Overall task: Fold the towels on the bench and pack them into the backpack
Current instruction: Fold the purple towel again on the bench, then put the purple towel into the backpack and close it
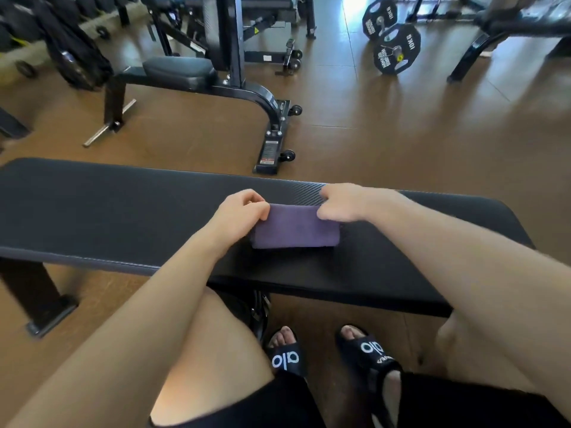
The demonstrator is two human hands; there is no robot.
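Observation:
A purple towel (295, 227) lies folded into a small thick rectangle on the black padded bench (108, 211), near its middle. My left hand (241, 211) pinches the towel's far left corner with curled fingers. My right hand (346, 202) pinches the far right corner the same way. No backpack shows clearly; a dark object (253, 307) sits under the bench between my knees, mostly hidden.
Brown gym floor all around. Another black bench with a wheeled frame (216, 75) stands beyond. Barbell plates marked 10KG (392, 38) lie at the back right. My feet in black slides (330, 353) rest under the bench's near edge.

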